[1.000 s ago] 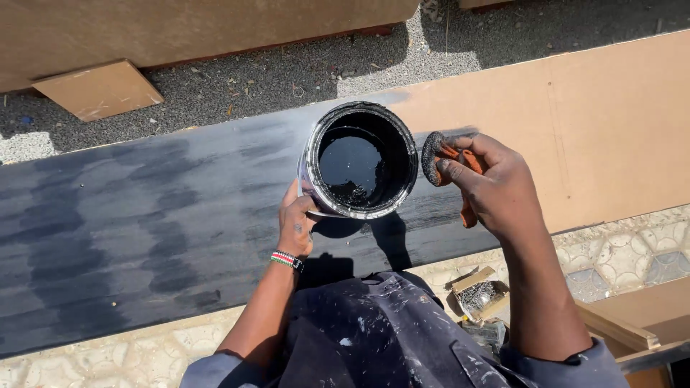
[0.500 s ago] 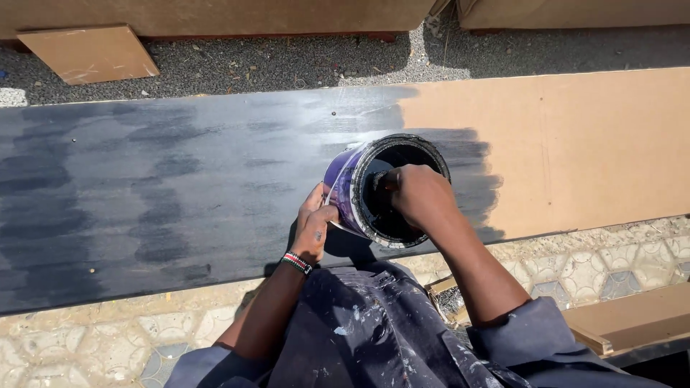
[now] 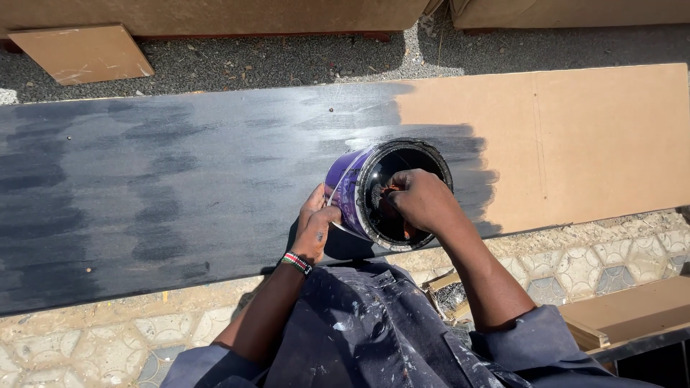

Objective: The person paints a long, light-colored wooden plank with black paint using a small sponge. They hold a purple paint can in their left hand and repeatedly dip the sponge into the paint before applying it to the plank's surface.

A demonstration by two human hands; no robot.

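Left hand (image 3: 316,228) grips the side of the round purple metal paint can (image 3: 384,192), tilted toward the person, resting on the long wooden board (image 3: 575,144). Right hand (image 3: 420,202) is down inside the can w/ fingers closed on something dark, can't tell what exactly. Risk: can tipped this far could slop black paint over the rim onto the lap or the bare wood. Board's left part is painted black, streaky; right end raw. Outdoors, gravel (image 3: 287,57) beyond, patterned paving (image 3: 632,251) near.
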